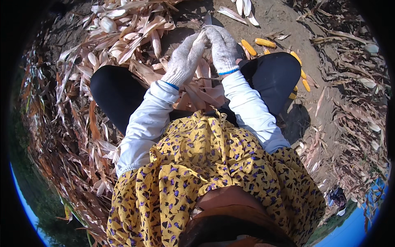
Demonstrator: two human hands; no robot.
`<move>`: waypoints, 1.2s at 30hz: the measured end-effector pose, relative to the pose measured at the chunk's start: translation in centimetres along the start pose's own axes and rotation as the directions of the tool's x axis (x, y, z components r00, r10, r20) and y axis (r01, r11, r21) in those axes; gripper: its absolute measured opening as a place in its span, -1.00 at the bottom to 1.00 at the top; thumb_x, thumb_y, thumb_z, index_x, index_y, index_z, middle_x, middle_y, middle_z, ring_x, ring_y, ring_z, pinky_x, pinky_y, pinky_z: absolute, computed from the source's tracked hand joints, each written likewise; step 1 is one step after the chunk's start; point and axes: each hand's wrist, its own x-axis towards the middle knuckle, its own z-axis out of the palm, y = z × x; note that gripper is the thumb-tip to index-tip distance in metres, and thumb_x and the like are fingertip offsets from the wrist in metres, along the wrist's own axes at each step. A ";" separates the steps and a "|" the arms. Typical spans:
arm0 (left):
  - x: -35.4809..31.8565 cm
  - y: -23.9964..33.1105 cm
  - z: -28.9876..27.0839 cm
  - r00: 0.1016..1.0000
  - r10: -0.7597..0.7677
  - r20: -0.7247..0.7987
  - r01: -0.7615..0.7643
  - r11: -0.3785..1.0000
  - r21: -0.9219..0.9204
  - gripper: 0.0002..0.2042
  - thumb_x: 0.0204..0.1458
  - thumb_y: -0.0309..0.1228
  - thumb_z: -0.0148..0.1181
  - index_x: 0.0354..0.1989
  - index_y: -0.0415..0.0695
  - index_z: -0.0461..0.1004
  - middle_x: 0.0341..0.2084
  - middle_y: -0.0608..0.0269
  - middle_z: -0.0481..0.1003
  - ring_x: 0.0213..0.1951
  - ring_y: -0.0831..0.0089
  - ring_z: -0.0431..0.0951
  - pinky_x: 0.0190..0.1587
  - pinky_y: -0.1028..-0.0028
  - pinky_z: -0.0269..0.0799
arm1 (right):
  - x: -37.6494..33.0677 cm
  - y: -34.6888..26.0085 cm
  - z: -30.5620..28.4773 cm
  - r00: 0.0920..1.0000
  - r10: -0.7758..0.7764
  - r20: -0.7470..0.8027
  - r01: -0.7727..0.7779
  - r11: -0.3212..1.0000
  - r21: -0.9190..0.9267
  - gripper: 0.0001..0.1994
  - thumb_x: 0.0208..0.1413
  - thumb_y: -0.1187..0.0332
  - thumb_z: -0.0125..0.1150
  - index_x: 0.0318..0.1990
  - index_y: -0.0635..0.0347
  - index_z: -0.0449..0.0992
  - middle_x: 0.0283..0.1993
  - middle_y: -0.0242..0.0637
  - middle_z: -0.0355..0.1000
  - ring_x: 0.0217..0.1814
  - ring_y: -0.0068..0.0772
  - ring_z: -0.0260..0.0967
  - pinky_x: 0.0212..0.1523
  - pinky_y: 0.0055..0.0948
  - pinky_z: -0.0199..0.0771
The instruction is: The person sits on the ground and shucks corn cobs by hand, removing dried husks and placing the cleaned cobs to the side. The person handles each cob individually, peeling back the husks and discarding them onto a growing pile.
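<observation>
My left hand [185, 57], in a whitish knit glove with a blue cuff edge, is closed with its fingertips meeting those of the other hand. My right hand [222, 47], gloved the same way, is bent over at the fingers and closed too. Just beyond the joined fingers a pale pointed tip [207, 19] shows; whatever they grip is mostly hidden by the gloves. Under and between my forearms lie loose dry corn husks [199, 92]. To the right of my right hand, husked yellow corn cobs [265, 43] lie on the soil.
A heap of dry husks [131, 35] spreads at the far left, with husked-looking pale ears among it. Several more yellow cobs [303, 74] lie beside my bent right knee [275, 76]. Dry stalks and leaves [354, 70] cover the right side. Bare soil [284, 20] runs between.
</observation>
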 end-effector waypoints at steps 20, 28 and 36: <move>-0.1 -1.7 -0.1 0.900 -0.167 -0.403 0.077 0.970 -0.230 -0.69 0.27 -0.30 0.05 0.02 -0.26 0.51 -0.20 0.15 0.59 -0.17 0.43 0.55 -0.05 0.50 0.41 | 0.8 0.8 0.3 0.977 0.172 -0.130 -0.120 0.934 0.338 -0.80 0.23 0.28 0.16 -0.16 0.21 0.55 -0.25 -0.37 0.52 -0.20 -0.52 0.44 -0.16 -0.51 0.45; 1.1 -3.0 -1.3 0.846 -0.050 -0.531 0.007 0.996 -0.083 -0.68 0.28 -0.25 0.03 -0.04 -0.25 0.55 -0.26 0.14 0.59 -0.23 0.42 0.54 -0.10 0.47 0.42 | -2.5 0.0 2.9 0.916 0.379 0.132 -0.380 0.925 -0.015 -0.57 0.09 0.13 0.39 0.00 0.19 0.46 -0.11 -0.38 0.47 -0.06 -0.54 0.36 -0.01 -0.50 0.36; 2.3 -4.3 -4.0 0.749 -0.530 -0.398 -0.150 0.449 -0.881 -0.45 0.16 -0.14 0.21 0.27 -0.08 0.24 0.09 0.15 0.36 0.10 0.27 0.41 0.15 0.26 0.43 | -1.0 1.2 2.0 0.888 0.439 -0.133 -0.350 0.835 0.424 -0.51 0.05 0.10 0.42 0.01 0.23 0.45 -0.11 -0.30 0.50 -0.12 -0.45 0.47 -0.07 -0.45 0.48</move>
